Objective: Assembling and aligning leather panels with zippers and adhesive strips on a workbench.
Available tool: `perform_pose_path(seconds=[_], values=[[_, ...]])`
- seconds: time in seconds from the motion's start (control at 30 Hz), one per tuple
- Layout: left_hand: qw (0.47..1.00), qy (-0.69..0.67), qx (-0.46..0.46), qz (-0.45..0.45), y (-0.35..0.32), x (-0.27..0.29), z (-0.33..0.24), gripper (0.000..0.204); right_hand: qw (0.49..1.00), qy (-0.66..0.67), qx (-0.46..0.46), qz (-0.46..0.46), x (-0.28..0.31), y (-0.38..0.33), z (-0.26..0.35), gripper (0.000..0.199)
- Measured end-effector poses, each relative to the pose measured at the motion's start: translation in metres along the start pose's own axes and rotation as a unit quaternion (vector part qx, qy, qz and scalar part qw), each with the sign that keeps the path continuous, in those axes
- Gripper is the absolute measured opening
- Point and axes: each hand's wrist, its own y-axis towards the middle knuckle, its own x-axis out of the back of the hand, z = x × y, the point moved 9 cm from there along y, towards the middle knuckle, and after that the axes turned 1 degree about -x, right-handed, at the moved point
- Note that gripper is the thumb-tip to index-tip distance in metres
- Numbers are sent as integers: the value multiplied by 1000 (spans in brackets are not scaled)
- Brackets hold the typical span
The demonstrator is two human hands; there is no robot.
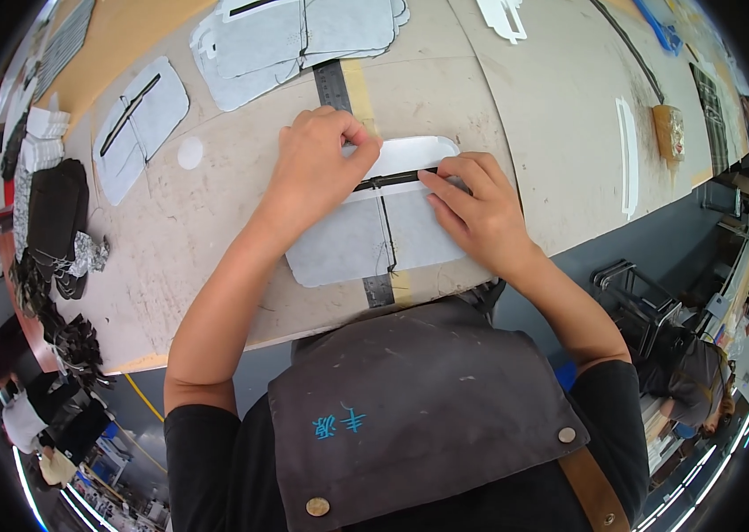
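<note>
A pale grey cut panel point(352, 239) lies on the worktable in front of me, over a metal ruler point(333, 86) taped along the table. A thin black strip point(392, 180) runs across the panel's upper part, and a second one point(386, 226) runs down its middle. My left hand point(312, 168) presses down on the strip's left end, fingers curled. My right hand point(472, 208) holds the strip's right end flat with its fingertips.
More grey panels point(295, 40) lie at the far side, one with a black strip point(140, 120) to the left. Dark pieces are piled at the left edge point(55, 222). A white strip point(627, 160) and a brown block point(669, 131) lie right. The table's near edge point(215, 350) runs below my arms.
</note>
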Motion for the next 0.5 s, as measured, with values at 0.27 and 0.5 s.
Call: perform_pose_path(seconds=[0.27, 0.5], values=[[998, 49, -11, -34, 0, -2, -1, 19, 1000, -7, 1, -11, -1, -2, 1, 32], [996, 65, -33, -58, -1, -1, -4, 20, 1000, -21, 3, -6, -3, -3, 2, 32]])
